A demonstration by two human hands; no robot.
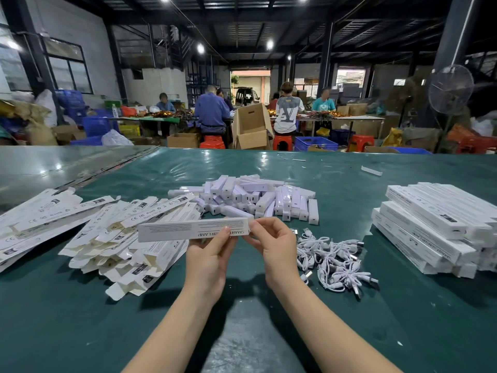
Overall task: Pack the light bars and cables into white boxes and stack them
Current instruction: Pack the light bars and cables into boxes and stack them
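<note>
Two hands are working on one white box [172, 229], held level above the green table [80, 319] at the centre of the frame. The left hand [208, 254] is gripping the box from below near its right end, thumb and fingers curled round it. The right hand [271, 243] is pinching the end flap there. Whether a light bar is sitting inside cannot be told. This is looking like the flap-closing step. Next, the flap is calling for a firm tuck, and the box is then belonging on the stack of packed boxes [430, 227] at right. Loose light bars [255, 197] are lying heaped just beyond the hands, cables [336, 259] are lying tangled to their right, and flat cartons [107, 232] are lying spread at left.
</note>
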